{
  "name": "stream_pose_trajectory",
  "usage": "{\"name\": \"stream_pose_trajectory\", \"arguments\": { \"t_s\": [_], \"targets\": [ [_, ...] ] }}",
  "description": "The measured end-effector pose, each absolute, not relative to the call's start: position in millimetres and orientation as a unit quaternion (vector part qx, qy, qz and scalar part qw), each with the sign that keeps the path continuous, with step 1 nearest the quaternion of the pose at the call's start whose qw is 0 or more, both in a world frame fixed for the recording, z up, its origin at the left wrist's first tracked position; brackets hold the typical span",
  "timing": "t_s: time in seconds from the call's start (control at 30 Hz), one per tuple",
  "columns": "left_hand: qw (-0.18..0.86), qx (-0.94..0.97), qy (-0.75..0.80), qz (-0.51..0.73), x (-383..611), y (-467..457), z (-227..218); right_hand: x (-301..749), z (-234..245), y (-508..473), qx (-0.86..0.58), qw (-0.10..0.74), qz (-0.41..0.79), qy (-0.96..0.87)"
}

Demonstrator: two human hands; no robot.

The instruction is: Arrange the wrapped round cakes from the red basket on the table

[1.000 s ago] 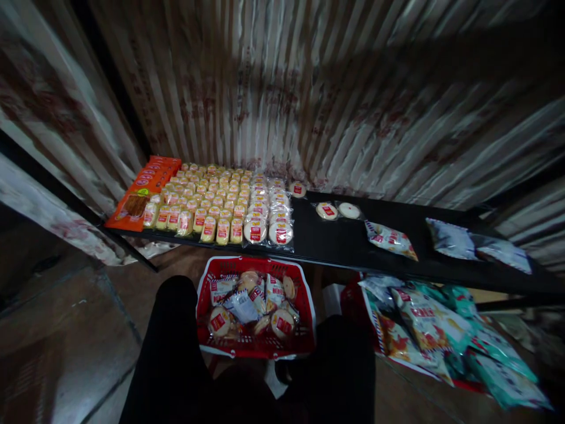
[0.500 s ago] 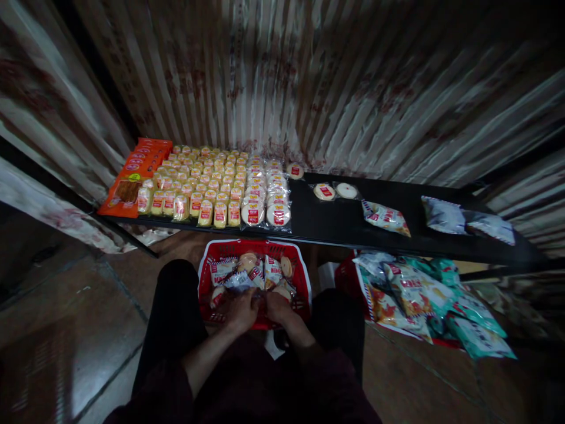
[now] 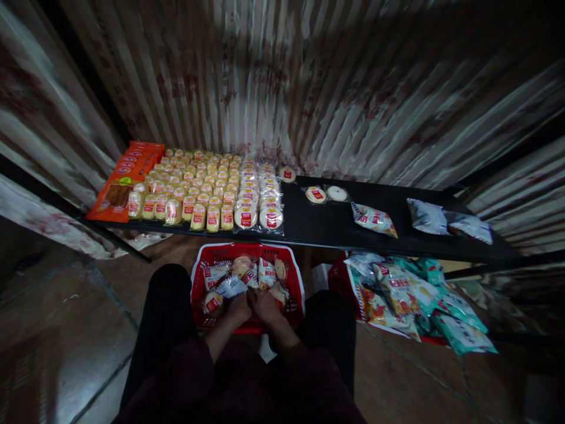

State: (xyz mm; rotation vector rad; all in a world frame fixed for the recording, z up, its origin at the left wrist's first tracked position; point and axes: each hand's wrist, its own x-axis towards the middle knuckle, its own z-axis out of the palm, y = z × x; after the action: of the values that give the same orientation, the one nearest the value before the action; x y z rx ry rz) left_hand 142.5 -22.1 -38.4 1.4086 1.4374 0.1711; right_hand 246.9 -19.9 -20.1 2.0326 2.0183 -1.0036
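Both my hands are inside the red basket (image 3: 292, 259) between my knees, low over its near side. My left hand (image 3: 238, 310) is closed, its fingers curled and mostly hidden from above. Right beside it, my right hand (image 3: 263, 305) is closed too; whatever the two pinch is too dark to make out. Around them lie white snack packets (image 3: 232, 285) with striped edges and several wrapped round biscuits. One round biscuit with a red label (image 3: 212, 304) lies left of my left hand, and another (image 3: 281, 270) leans at the basket's far right.
A black shelf (image 3: 309, 227) runs across behind the basket. Rows of small yellow wrapped cakes (image 3: 189, 188), round wrapped biscuits (image 3: 271, 218) and an orange packet (image 3: 119, 185) fill its left. Loose packets (image 3: 374, 219) lie rightward. A second basket (image 3: 342, 277) overflows with snack bags.
My hands have drawn closer together and now nearly touch. The round biscuit left of my left hand shows more fully. The whole view has shifted slightly, with the shelf appearing further left.
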Motion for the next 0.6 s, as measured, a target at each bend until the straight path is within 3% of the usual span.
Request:
{"name": "stream_pose_trajectory", "arguments": {
  "t_s": [0.47,0.6],
  "targets": [
    [0.486,0.552,0.654,0.177,129.7,-20.1,-30.7,256.7,-0.8,-11.5,0.702,-0.071,-0.315,0.634],
    [0.504,0.484,0.674,0.238,126.9,-10.4,-26.2,265.7,-4.2,-8.1,0.752,-0.168,-0.334,0.542]
  ]
}}
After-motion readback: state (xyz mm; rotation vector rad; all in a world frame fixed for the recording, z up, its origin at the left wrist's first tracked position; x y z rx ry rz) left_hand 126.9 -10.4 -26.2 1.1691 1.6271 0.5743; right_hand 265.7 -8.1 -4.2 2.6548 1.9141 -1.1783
